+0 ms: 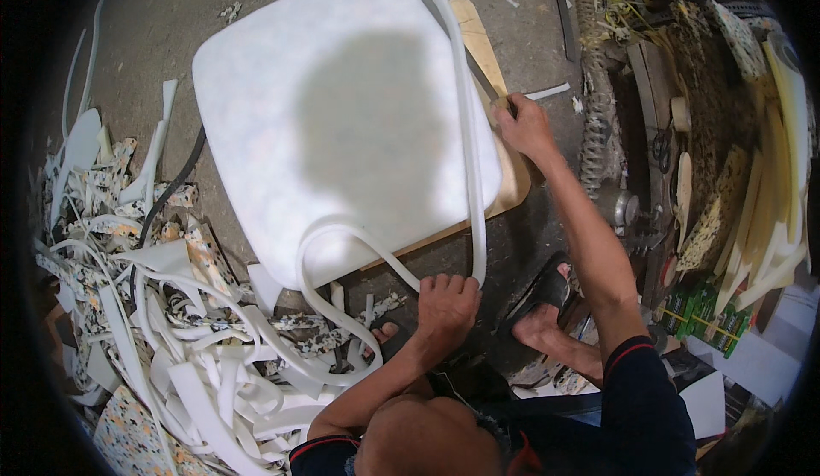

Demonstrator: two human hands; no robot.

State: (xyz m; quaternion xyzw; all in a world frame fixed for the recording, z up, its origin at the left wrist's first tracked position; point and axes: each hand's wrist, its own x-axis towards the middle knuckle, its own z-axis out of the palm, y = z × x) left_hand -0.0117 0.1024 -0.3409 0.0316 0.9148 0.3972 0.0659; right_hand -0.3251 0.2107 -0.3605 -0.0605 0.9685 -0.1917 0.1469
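A large white foam pad [248, 109] with rounded corners lies on a thin tan board [514, 164]. Along its right side runs a long white foam strip [471, 177], which loops at the near edge and trails left into the scrap. My left hand [448, 309] is closed on this strip just off the pad's near right corner. At the pad's right edge my right hand [523, 126] grips the near end of a long, narrow dark knife [481, 76]. The blade points to the far left and passes under the strip; its tip shows on the pad.
White and speckled foam offcuts [218, 382] heap up at the left and near left. A dark cable or hose [175, 173] curves beside the pad. Yellowish foam sheets [773, 194], green packets [709, 318] and scissors [661, 145] lie on the right. My sandalled foot [542, 318] is close to the board.
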